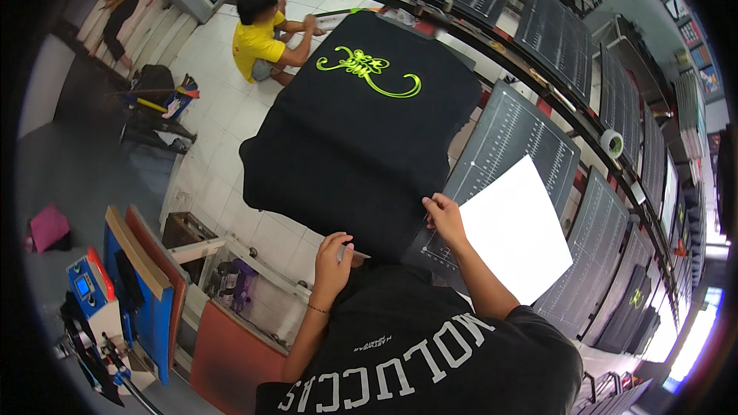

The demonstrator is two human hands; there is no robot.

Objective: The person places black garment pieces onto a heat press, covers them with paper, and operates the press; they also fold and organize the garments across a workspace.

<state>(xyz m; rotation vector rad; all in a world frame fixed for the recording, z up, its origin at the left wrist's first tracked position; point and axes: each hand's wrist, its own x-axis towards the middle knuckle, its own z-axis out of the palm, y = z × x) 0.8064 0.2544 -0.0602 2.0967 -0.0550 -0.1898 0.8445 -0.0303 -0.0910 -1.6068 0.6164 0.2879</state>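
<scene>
Wearer's top (453, 330) is showing nearest; right hand (446, 218) is pinching the shirt (342, 150), left hand (333, 264), grip unclear; even tension should be limiting creases.

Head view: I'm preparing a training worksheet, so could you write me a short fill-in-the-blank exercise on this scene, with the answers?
1. The garment bearing a bright yellow-green design is ____ in colour.
2. The hand nearer the white sheet is the person's own ____ one.
3. The co-worker nearest the garment wears a ____ shirt.

Missing words: black; right; yellow.
</scene>
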